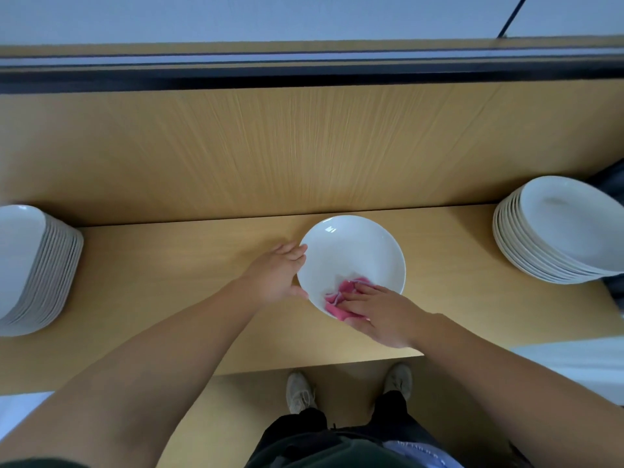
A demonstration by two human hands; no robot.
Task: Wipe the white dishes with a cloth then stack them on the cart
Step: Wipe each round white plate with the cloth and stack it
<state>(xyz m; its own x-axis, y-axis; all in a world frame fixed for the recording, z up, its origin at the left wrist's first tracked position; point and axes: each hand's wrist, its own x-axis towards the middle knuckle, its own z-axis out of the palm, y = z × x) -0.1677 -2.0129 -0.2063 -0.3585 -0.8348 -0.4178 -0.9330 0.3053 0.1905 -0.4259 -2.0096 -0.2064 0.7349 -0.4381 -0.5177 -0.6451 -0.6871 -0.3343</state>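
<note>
Right hand [378, 314] pressing cloth [341, 295] into dish [354, 251], left hand [275, 271] gripping rim

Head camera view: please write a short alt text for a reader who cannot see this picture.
A person's right hand presses a pink cloth into a white dish on a wooden table, while the left hand grips the dish's rim. A left stack and a right stack of white dishes flank it.

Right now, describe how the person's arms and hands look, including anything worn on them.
The left hand and right hand are bare: no gloves, rings, watch or bracelet show. The forearms are bare too, with no sleeve over the parts in view.
</note>
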